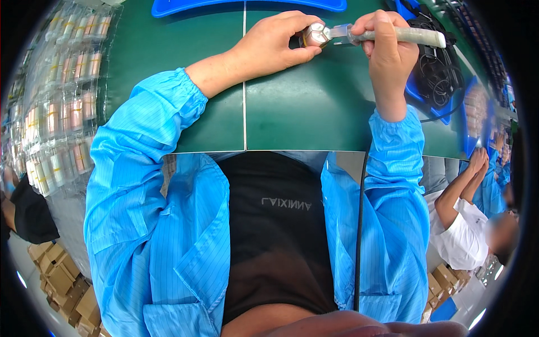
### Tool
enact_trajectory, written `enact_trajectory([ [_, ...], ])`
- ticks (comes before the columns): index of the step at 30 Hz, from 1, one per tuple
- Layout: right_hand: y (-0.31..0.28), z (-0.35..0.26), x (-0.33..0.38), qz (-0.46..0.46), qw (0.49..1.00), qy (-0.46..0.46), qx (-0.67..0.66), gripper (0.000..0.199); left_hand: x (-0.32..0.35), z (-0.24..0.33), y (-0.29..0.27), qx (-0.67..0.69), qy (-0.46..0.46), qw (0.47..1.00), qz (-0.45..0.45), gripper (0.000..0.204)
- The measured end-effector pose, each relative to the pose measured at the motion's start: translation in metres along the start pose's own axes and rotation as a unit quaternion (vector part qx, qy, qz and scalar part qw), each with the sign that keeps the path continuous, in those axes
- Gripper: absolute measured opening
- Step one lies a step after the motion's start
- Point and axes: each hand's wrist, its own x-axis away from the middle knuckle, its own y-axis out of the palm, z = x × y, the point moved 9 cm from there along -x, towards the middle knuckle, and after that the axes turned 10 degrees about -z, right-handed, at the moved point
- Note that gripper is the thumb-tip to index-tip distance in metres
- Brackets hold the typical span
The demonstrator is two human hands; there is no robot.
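As I watch remotely, the left hand (281,45) grips a cylinder bundle (316,36) over the desk (303,106); the right hand (388,49) holds a pale-handled tool (422,37) to it. Black cables (438,73) lie in a blue tray (415,95).

- the person's bare left hand (275,46) grips a small bundle of white-ended cylinders (317,36) between thumb and fingers
- the bare right hand (391,50) holds an off-white rod-handled tool (424,37), its translucent tip at the bundle
- beneath, a smooth dark-green tabletop (303,106)
- rightward, tangled black cables (437,76) in a bright-blue plastic tray (447,119)
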Motion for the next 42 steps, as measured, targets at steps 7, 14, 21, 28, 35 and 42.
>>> enact_trajectory([
  [7,0.010,0.002,0.000,-0.038,0.999,0.000,0.034,0.026,-0.002,0.002,-0.002,-0.008,0.012,1.000,0.006,0.038],
  [14,0.005,-0.003,0.000,-0.007,1.000,-0.002,0.016,0.026,-0.002,0.000,0.002,0.014,-0.004,1.000,-0.005,0.036],
  [21,0.008,0.005,0.001,-0.034,0.999,0.027,0.032,0.027,-0.004,0.001,0.003,0.008,-0.004,1.000,-0.008,0.036],
  [28,-0.028,0.009,-0.007,0.089,0.993,0.010,-0.078,0.031,-0.004,-0.037,0.008,0.292,-0.099,0.950,-0.044,0.035],
  [35,-0.013,0.026,-0.002,0.060,0.994,0.064,-0.059,0.029,0.000,-0.040,0.007,0.614,-0.193,0.765,-0.025,0.042],
  [42,-0.015,0.027,-0.002,0.069,0.993,0.068,-0.072,0.029,-0.003,-0.034,0.017,0.785,-0.138,0.596,-0.095,0.039],
])
